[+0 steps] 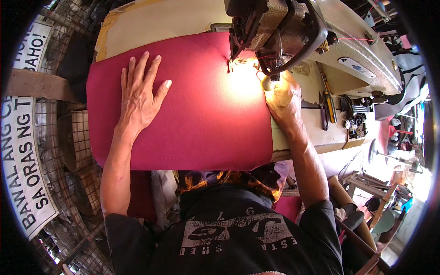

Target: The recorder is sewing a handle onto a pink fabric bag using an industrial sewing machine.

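A large red fabric panel [197, 123] with rounded corners lies on the bed of a sewing machine [256, 32], its right part brightly lit by a lamp. My left hand [140, 98] rests flat on the panel's left half, fingers stretched forward and thumb out to the side. At the right edge of the panel, my right hand [285, 103] is closed with its fingers bent around that edge, close beside the machine's head. The presser foot [231, 65] stands over the panel's far right part. Glare and the machine head hide some of my right fingertips.
Right of my right hand lie a screwdriver [330, 107] and a small metal mechanism [356, 120] on the machine table. The machine's arm [357, 59] reaches across the far right. A wire grid [80, 133] and white signs [23, 156] stand at the left.
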Available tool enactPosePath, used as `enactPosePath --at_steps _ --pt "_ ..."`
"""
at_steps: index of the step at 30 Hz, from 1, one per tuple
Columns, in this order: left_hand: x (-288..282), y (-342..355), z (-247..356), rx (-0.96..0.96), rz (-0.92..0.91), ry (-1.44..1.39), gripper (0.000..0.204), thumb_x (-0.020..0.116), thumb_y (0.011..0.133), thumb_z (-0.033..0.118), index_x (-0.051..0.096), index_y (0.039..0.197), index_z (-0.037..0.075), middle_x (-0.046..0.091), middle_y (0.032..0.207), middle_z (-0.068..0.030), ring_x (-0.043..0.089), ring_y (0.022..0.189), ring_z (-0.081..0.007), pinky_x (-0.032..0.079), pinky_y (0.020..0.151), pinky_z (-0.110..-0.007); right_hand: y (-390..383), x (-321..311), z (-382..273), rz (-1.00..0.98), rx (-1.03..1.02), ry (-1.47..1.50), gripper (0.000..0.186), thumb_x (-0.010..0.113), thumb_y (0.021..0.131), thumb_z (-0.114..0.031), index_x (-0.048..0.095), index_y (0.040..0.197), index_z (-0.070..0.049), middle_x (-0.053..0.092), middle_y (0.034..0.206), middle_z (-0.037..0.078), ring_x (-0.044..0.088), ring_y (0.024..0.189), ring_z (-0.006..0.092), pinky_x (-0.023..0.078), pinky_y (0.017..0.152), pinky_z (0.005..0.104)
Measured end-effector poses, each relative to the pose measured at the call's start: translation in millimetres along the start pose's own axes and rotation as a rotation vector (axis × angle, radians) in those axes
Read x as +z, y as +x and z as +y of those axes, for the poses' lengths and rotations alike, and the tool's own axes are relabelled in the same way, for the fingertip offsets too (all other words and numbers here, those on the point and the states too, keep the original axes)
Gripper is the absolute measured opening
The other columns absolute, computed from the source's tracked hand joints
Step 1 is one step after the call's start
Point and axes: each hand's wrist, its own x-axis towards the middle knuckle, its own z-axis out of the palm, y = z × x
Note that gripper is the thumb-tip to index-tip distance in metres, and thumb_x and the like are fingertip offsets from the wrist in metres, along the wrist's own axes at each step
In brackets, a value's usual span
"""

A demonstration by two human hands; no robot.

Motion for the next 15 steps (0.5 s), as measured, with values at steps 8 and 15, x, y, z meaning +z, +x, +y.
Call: enactPosePath --at_steps 8,15 --pt "1.5 2.9 -2.4 -0.004 -0.012 0.008 0.064 0.041 0.103 0.056 0.035 0.156 0.02 0.027 0.163 -0.0121 0.019 0.151 -0.0393 0.014 0.124 -0.058 0.2 4.9 7.9 -0.023 -0.006 -0.019 0.004 0.066 0.084 -0.008 0.063 0.085 -0.006 0.059 0.084 0.01 0.063 0.076 0.0323 0.051 0.066 0.0423" --pt "2.5 3.3 -4.3 -0.022 -0.013 0.008 0.064 0.041 0.103 0.056 0.036 0.156 0.02 0.027 0.163 -0.0124 0.019 0.151 -0.0394 0.014 0.124 -0.058 0.1 3.5 5.2 0.017 0.013 -0.009 0.004 0.066 0.084 -0.008 0.064 0.087 -0.007 0.061 0.085 0.01 0.064 0.076 0.0322 0.052 0.067 0.042"
